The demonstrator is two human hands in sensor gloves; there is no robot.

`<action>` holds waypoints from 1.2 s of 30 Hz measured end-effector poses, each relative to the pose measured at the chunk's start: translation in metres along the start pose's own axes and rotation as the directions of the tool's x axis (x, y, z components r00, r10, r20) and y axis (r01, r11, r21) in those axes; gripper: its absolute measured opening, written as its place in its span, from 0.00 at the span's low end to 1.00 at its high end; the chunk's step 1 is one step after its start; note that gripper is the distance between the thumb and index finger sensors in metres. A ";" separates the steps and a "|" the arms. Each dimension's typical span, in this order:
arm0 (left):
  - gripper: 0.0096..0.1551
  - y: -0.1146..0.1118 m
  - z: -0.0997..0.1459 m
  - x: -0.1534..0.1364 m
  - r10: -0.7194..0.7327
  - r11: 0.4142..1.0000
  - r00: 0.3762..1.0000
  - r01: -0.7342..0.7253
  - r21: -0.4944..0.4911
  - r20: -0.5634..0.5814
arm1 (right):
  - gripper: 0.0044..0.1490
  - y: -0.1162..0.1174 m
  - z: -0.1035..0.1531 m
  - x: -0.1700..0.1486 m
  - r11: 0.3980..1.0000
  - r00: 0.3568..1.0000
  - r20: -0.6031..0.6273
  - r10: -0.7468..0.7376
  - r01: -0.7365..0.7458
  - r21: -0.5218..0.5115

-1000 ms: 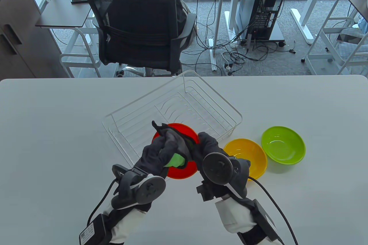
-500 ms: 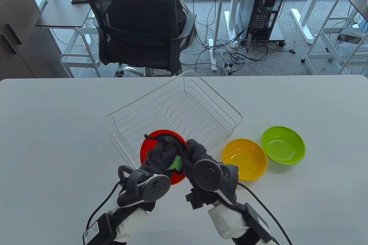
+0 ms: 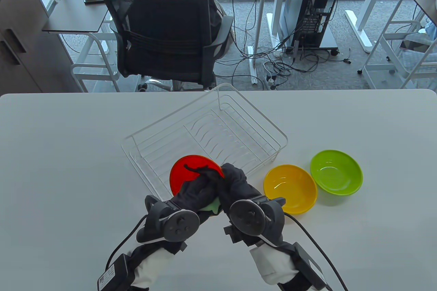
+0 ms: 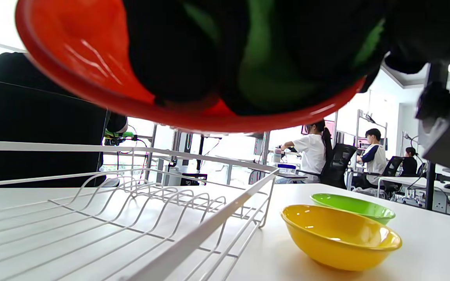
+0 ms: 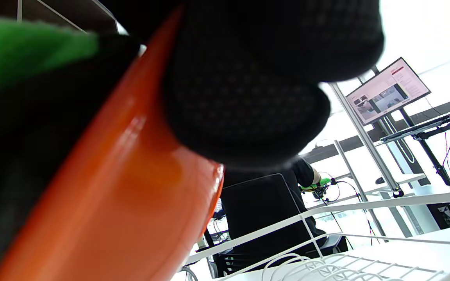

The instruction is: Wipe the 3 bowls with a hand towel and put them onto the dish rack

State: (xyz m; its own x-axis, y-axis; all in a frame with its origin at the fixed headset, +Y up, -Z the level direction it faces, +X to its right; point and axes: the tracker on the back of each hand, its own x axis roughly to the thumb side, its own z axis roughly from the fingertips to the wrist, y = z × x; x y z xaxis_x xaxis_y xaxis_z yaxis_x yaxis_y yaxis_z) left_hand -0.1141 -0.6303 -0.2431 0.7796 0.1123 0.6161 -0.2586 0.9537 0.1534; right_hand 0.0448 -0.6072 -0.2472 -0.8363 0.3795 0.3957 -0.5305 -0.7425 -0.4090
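Hands meet at the front of the white table [image 3: 68, 141], just in front of the near corner of the dish rack [image 3: 205, 134]. We see the red bowl [image 3: 191, 171] lifted off the table between them and tilted, its upper rim overlapping the rack's near edge in the table view. Our right hand [image 3: 235, 182] grips the bowl at its right rim, fingers curled over the edge; the right wrist view shows a gloved fingertip [image 5: 244, 105] pressed against the orange-red outer wall. Our left hand [image 3: 196, 192] has its fingers curled round the green hand towel [image 3: 213, 205] and holds it against the bowl. In the left wrist view the towel [image 4: 256, 62] sits bunched inside the red bowl [image 4: 92, 66] with the dark glove around it. Only a small patch of towel shows from above, between the two hands.

The yellow bowl [image 3: 290, 188] stands upright on the table, just right of the right hand. The green bowl [image 3: 336, 171] stands upright just beyond it; we cannot tell whether the two rims touch. Both are outside the rack, near its right-hand corner. The rack holds no bowls; its wire slots [image 4: 139, 203] are bare in the left wrist view.
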 end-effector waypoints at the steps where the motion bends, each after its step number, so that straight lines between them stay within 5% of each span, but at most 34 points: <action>1: 0.32 0.000 0.000 0.001 -0.038 0.999 0.999 0.038 -0.019 -0.006 | 0.30 -0.001 0.000 0.000 1.000 1.000 0.003 0.004 -0.004 -0.003; 8: 0.31 0.003 0.002 -0.002 -0.236 0.967 0.971 0.230 -0.109 -0.045 | 0.31 0.004 0.002 0.003 1.000 1.000 -0.004 -0.002 0.002 0.029; 15: 0.30 0.003 0.003 -0.007 -0.374 0.927 0.922 0.369 -0.066 -0.099 | 0.32 0.015 0.008 0.008 0.994 0.999 -0.025 -0.035 0.038 0.101; 28: 0.32 0.014 0.004 -0.010 0.028 0.999 0.993 -0.025 0.023 -0.111 | 0.32 0.019 0.010 0.002 0.978 0.985 -0.076 -0.157 0.166 0.127; 36: 0.31 0.001 0.000 -0.004 0.052 0.992 0.998 -0.057 -0.109 -0.041 | 0.31 0.015 0.008 -0.003 0.997 0.997 0.032 -0.066 0.064 0.052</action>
State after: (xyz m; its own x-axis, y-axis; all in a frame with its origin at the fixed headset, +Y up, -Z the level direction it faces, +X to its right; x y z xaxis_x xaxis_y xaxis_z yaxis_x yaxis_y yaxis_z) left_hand -0.1175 -0.6298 -0.2454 0.7875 0.1734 0.5915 -0.2384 0.9706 0.0329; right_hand 0.0410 -0.6240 -0.2478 -0.7946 0.4096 0.4481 -0.5751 -0.7443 -0.3395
